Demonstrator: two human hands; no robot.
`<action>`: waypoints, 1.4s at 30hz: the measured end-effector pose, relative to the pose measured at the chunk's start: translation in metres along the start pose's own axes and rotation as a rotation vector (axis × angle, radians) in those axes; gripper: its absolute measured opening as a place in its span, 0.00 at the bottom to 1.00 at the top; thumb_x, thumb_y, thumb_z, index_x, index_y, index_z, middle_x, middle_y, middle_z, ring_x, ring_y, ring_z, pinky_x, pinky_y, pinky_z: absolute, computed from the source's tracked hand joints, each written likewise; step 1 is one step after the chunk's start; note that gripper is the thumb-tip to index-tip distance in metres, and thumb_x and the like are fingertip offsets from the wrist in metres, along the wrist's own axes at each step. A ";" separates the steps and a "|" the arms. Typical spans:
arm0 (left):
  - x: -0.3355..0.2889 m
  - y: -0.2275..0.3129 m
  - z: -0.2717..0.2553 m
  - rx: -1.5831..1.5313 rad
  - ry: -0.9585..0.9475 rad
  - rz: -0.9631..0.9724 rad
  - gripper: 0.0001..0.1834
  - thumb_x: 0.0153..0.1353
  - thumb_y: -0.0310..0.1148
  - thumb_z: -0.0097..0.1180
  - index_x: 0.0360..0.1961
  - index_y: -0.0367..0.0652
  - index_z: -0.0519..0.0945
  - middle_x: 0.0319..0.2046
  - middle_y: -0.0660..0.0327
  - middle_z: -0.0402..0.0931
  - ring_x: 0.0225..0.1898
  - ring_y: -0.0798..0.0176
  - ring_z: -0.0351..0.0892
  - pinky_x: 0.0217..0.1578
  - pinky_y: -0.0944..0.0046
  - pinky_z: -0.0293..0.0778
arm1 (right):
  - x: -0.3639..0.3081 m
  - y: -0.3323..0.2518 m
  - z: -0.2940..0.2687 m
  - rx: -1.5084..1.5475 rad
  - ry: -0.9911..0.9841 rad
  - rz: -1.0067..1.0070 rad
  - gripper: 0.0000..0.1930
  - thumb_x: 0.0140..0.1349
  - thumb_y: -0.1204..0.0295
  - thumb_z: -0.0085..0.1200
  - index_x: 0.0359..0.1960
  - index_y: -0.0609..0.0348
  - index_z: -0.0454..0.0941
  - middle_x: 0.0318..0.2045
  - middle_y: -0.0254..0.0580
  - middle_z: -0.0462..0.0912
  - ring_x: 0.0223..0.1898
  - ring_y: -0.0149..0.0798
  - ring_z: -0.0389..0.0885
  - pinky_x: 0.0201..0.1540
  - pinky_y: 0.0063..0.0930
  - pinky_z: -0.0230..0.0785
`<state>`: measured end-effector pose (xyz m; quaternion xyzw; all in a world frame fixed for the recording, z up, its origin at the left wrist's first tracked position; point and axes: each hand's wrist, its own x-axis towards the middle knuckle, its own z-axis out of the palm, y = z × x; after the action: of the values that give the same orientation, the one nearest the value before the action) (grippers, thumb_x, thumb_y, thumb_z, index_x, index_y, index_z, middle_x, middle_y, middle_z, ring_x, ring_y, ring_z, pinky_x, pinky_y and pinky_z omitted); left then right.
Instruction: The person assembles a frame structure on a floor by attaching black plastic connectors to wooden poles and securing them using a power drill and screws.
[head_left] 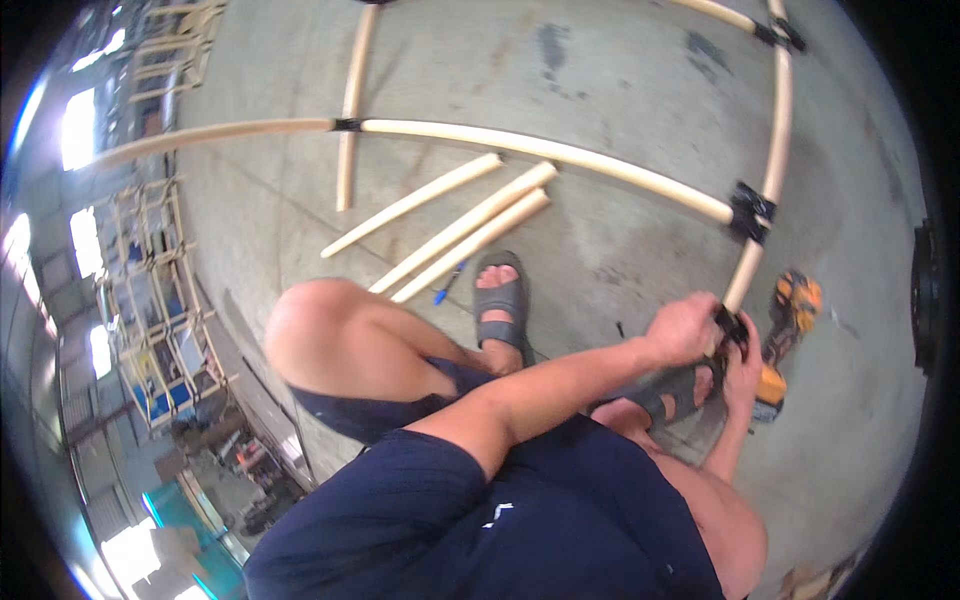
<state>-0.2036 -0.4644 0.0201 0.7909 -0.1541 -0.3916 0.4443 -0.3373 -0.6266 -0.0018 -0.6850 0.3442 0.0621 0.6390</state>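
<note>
A long pale wooden pole (742, 280) runs toward me on the right and ends in a black joint fitting (731, 325). My left hand (685, 328) is closed at the left side of this fitting, its fingertips against it. From the other side my right hand (741, 372) grips the same fitting, fingers curled round it. The fitting's finer shape is hidden by the fingers. Farther up the pole, another black joint (750, 212) connects it to a crosswise pole (560, 152).
A yellow and black cordless drill (797, 300) lies right of my hands. Several loose wooden poles (465, 225) and a blue pen (449, 284) lie by my left foot. The frame continues to another black joint (346, 125). Wooden racks (150, 300) stand at the far left.
</note>
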 end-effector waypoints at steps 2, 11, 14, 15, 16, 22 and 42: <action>-0.005 -0.014 -0.010 0.108 0.031 0.199 0.22 0.55 0.32 0.62 0.50 0.42 0.71 0.38 0.46 0.81 0.42 0.36 0.82 0.41 0.42 0.78 | -0.001 -0.012 0.015 -0.078 -0.020 -0.071 0.26 0.66 0.85 0.46 0.67 0.59 0.70 0.58 0.46 0.79 0.57 0.43 0.81 0.57 0.35 0.75; 0.027 -0.037 -0.011 0.339 -0.093 0.379 0.15 0.47 0.41 0.71 0.30 0.46 0.81 0.29 0.50 0.83 0.35 0.40 0.84 0.36 0.44 0.79 | 0.009 -0.015 0.022 -0.756 0.025 -0.288 0.21 0.70 0.73 0.51 0.64 0.58 0.73 0.57 0.56 0.81 0.57 0.59 0.80 0.56 0.45 0.73; 0.034 -0.027 -0.002 0.487 -0.119 0.495 0.15 0.52 0.41 0.65 0.33 0.41 0.78 0.28 0.51 0.82 0.34 0.42 0.84 0.37 0.45 0.78 | 0.013 -0.026 0.002 -0.786 -0.020 -0.265 0.22 0.70 0.71 0.55 0.64 0.60 0.73 0.57 0.55 0.81 0.58 0.57 0.80 0.58 0.43 0.73; 0.032 -0.039 0.001 0.486 -0.078 0.508 0.15 0.53 0.41 0.64 0.33 0.41 0.77 0.28 0.51 0.82 0.34 0.42 0.84 0.37 0.45 0.78 | 0.017 -0.017 0.004 -0.766 -0.049 -0.292 0.22 0.70 0.71 0.55 0.64 0.60 0.73 0.57 0.55 0.81 0.58 0.57 0.80 0.58 0.43 0.73; 0.029 -0.051 0.003 0.480 -0.043 0.528 0.15 0.54 0.41 0.63 0.33 0.42 0.77 0.28 0.51 0.82 0.34 0.42 0.84 0.37 0.44 0.78 | 0.023 -0.005 0.001 -0.662 -0.119 -0.296 0.23 0.70 0.72 0.55 0.66 0.60 0.72 0.58 0.53 0.81 0.58 0.54 0.80 0.60 0.40 0.72; 0.033 -0.053 0.002 0.410 0.007 0.564 0.15 0.53 0.37 0.63 0.36 0.40 0.75 0.29 0.50 0.81 0.35 0.42 0.83 0.38 0.45 0.77 | 0.026 0.025 0.001 -0.199 -0.061 -0.186 0.23 0.74 0.69 0.54 0.68 0.60 0.69 0.61 0.49 0.79 0.60 0.46 0.77 0.64 0.36 0.68; 0.029 -0.054 -0.011 0.327 -0.048 0.380 0.15 0.52 0.35 0.65 0.40 0.42 0.80 0.36 0.49 0.83 0.44 0.41 0.84 0.46 0.44 0.79 | 0.015 -0.006 0.054 -0.464 0.024 -0.349 0.26 0.66 0.77 0.59 0.67 0.60 0.72 0.61 0.49 0.77 0.60 0.46 0.78 0.62 0.40 0.71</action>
<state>-0.1820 -0.4447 -0.0355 0.7996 -0.3718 -0.2897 0.3721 -0.3030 -0.5837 -0.0142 -0.8625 0.2054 0.0202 0.4621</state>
